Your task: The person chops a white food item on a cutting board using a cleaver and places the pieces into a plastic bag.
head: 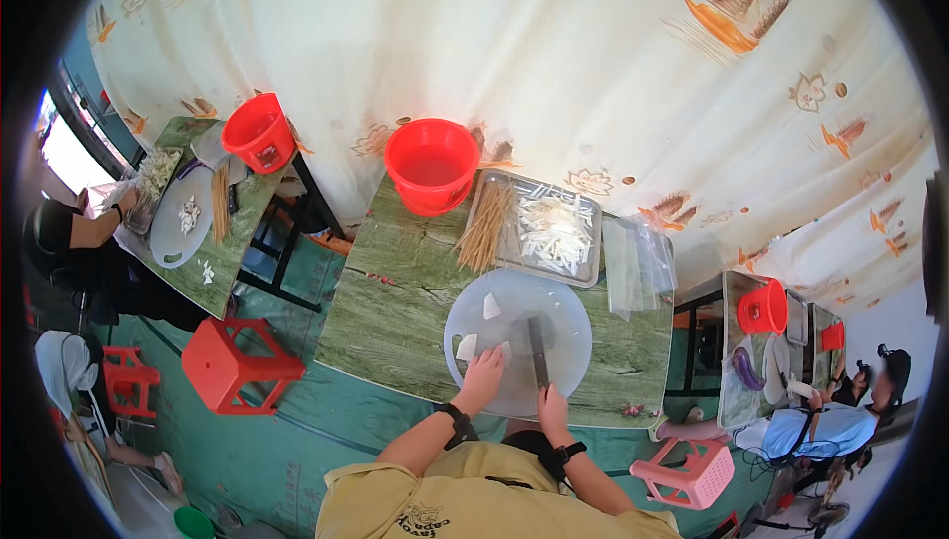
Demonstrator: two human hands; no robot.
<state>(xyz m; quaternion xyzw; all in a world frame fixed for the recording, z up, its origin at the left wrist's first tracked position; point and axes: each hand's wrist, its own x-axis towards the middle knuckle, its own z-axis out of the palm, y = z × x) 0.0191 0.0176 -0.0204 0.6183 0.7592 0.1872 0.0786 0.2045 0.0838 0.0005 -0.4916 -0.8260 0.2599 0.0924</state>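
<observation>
On a round translucent cutting board (574,317), my right hand (552,409) grips the handle of a kitchen knife (537,346), its blade pointing away from me. My left hand (483,374) rests on the board left of the knife, its fingertips on a white slice (505,351) that they partly cover. Two more white vegetable pieces lie near it, one by the board's handle hole (467,348) and one farther back (491,306). Beyond the board, a metal tray (589,272) holds a heap of white strips (552,231) and a bundle of wooden skewers (487,228).
A red bucket (431,165) stands at the table's back left. Clear plastic bags (637,265) lie at the right. A red stool (237,365) and a pink stool (686,468) stand on the floor. Other people work at tables on both sides.
</observation>
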